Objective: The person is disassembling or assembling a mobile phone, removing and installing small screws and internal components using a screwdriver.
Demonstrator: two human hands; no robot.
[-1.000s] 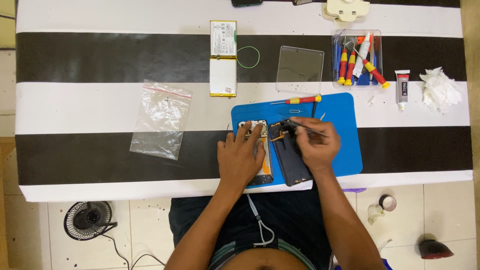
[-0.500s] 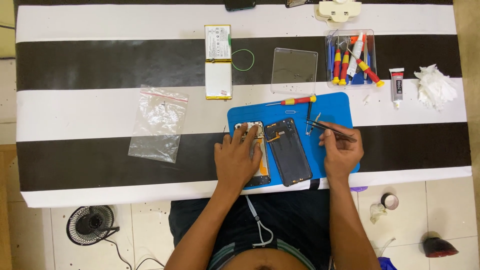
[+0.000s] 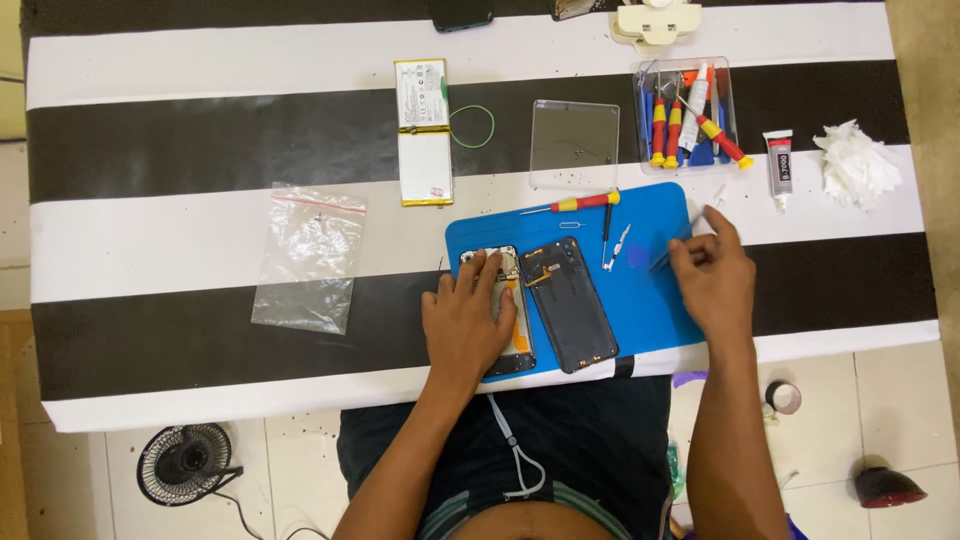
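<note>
Left hand: the left hand [image 3: 468,322] lies flat, fingers spread, pressing on the opened phone [image 3: 503,310] at the blue mat's [image 3: 650,300] near-left corner.
Right hand: the right hand [image 3: 712,275] sits at the mat's right edge, fingers pinched together on thin dark tweezers [image 3: 668,252].
Back cover: a dark phone back cover [image 3: 568,316] lies just beside the phone, to its right.
On the mat: 1 red-and-yellow screwdriver [image 3: 570,205] near the far edge.
Beyond: a clear tray of tools [image 3: 690,115], a battery [image 3: 423,130], a plastic bag [image 3: 308,257].

Clear zip bag [image 3: 308,258] left; white glue tube [image 3: 778,163] right
</note>
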